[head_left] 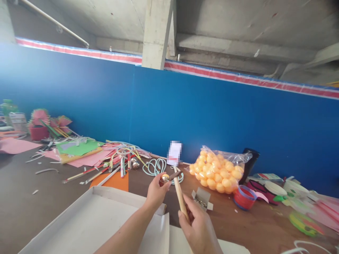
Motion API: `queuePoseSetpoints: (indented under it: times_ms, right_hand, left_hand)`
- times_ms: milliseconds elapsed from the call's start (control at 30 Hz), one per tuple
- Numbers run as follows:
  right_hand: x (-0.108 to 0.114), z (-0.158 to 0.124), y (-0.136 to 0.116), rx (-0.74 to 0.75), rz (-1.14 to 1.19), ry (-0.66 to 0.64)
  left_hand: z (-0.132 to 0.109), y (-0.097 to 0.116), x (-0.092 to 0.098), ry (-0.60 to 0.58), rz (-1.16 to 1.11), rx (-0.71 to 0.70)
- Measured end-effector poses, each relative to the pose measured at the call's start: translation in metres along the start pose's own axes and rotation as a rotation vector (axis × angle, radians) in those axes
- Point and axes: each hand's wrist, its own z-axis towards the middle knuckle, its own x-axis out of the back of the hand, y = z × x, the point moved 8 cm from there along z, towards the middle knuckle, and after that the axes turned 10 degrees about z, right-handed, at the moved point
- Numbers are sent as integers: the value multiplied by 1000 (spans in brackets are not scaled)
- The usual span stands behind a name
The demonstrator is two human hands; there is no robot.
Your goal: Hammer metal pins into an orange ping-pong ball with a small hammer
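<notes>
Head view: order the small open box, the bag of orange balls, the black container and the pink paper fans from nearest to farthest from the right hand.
From the right hand, holding the hammer:
1. small open box, just beyond it.
2. bag of orange balls, farther back, right.
3. black container, behind the bag.
4. pink paper fans, far left.

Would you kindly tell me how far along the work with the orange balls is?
Done: no finished ball shows set aside. In hand: the left hand pinches one orange plastic ball while the right hand holds a small wooden-handled hammer, head at the ball. Left: the clear plastic bag of orange balls looks full, beside a small open cardboard box of metal pieces.
</notes>
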Motion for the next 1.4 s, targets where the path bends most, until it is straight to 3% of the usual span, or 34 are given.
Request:
queuePoseSetpoints:
  times_ms: [667,1167,1400]
  right_hand:
    - [-8,0,3,15,0,-31]
    - [-7,0,12,-107,-41,-31]
    - [-12,1,39,-276,-42,-84]
  left_hand:
    - [-1,0,-1,-18,-1,22]
    - [2,-5,1,9,56,43]
    - [3,-7,6,44,12,61]
